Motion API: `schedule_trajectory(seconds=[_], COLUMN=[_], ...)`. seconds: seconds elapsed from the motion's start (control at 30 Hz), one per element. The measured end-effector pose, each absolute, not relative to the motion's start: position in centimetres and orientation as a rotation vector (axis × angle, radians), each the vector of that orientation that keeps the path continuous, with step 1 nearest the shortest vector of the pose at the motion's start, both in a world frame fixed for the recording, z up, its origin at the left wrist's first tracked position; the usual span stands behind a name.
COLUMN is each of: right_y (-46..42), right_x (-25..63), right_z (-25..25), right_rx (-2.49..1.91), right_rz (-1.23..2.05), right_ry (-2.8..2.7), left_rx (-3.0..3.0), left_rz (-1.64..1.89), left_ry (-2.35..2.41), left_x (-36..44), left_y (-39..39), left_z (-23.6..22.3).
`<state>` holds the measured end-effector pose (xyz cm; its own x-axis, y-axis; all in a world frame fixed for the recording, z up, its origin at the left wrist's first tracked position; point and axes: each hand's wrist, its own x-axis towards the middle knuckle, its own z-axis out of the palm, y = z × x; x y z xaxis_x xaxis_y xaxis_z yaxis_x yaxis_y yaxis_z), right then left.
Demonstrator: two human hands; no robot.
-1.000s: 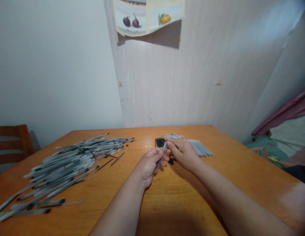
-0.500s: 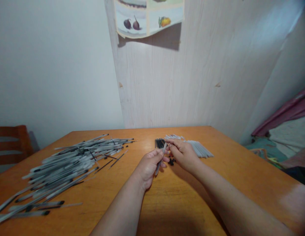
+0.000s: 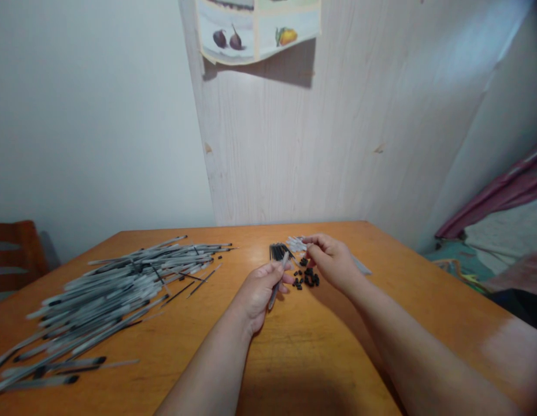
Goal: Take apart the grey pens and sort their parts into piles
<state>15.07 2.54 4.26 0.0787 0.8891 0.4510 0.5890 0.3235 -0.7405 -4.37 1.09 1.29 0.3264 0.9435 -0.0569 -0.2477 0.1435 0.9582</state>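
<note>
My left hand point(image 3: 260, 289) is closed around a grey pen barrel point(image 3: 276, 283) that points up and away over the wooden table point(image 3: 320, 358). Just to its right, my right hand point(image 3: 333, 261) is pinched shut on something too small to make out, a little apart from the barrel's top end. Between the hands lie several small black caps point(image 3: 306, 278). Behind them lie a bundle of black refills point(image 3: 278, 251) and a heap of pale clear parts point(image 3: 296, 243).
A large loose pile of grey pens point(image 3: 107, 289) covers the left of the table. A wooden chair point(image 3: 14, 251) stands at the far left. A fruit poster point(image 3: 255, 29) hangs on the panel wall. Bedding point(image 3: 502, 231) lies to the right.
My right hand has drawn away from the barrel's tip, up and to the right, uncovering the black caps. My left hand keeps the barrel almost still.
</note>
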Motion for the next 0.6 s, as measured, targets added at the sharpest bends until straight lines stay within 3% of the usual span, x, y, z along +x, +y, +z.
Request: schedule_trajectory(seconds=[0.6], right_y=[2.6], right_x=[17.6], right_z=[3.3], right_rx=[-1.805], right_rz=[0.532], right_ry=[-2.209], left_rx=[1.059], left_rz=[1.024], left_ry=[0.851], left_x=[-4.6], left_y=[1.3], left_z=[1.0])
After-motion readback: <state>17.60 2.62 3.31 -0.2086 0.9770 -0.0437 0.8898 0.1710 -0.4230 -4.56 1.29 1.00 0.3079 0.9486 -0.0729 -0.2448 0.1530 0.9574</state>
